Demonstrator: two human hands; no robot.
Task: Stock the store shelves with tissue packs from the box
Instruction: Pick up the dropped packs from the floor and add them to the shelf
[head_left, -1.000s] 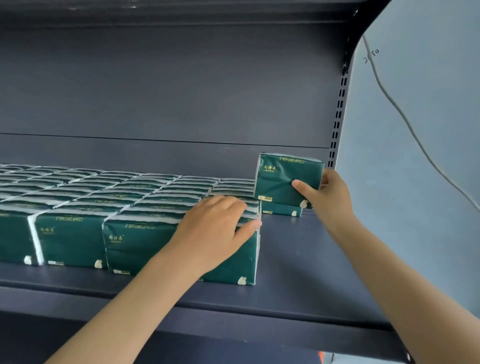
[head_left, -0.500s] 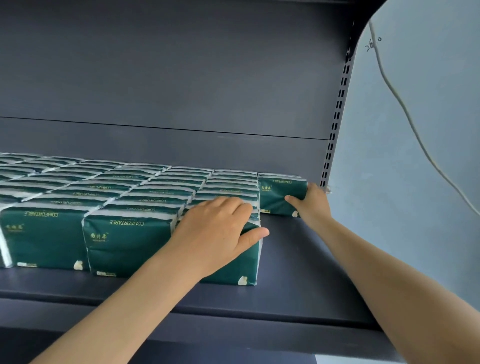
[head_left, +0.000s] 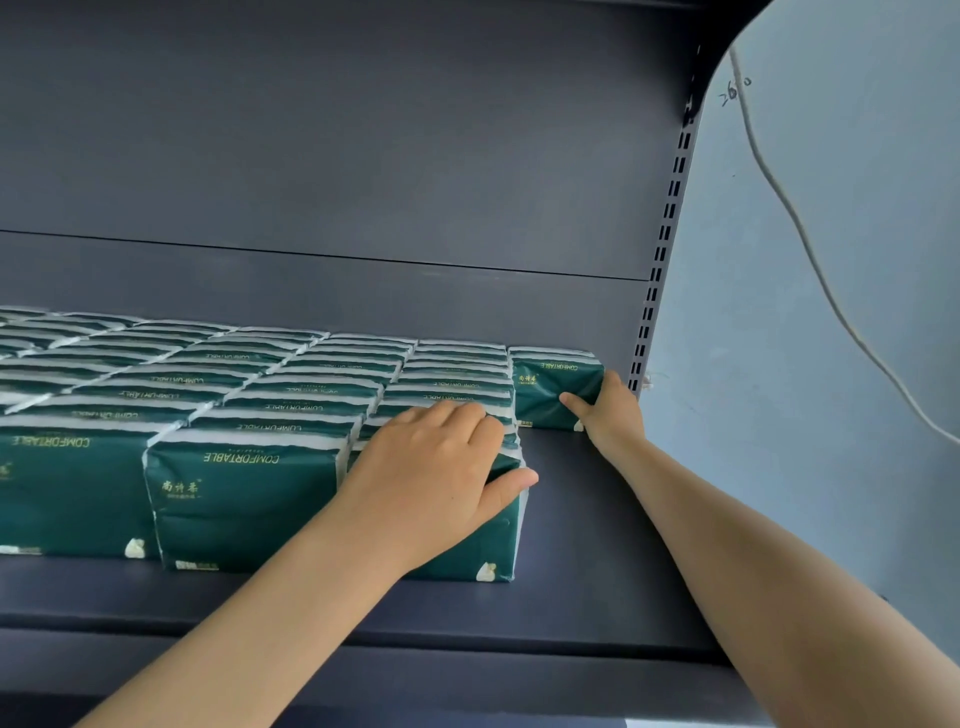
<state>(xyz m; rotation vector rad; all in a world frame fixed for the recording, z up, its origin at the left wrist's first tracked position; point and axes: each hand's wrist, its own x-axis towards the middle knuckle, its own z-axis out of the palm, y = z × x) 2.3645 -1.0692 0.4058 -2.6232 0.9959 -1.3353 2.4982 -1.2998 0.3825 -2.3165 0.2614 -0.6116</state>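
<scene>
Dark shelf (head_left: 597, 525) with green tissue packs (head_left: 244, 493), pale wall (head_left: 841, 249) alongside

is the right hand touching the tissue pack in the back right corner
Touching. The head view shows the right hand gripping the corner tissue pack, thumb flat on its green front.
</scene>
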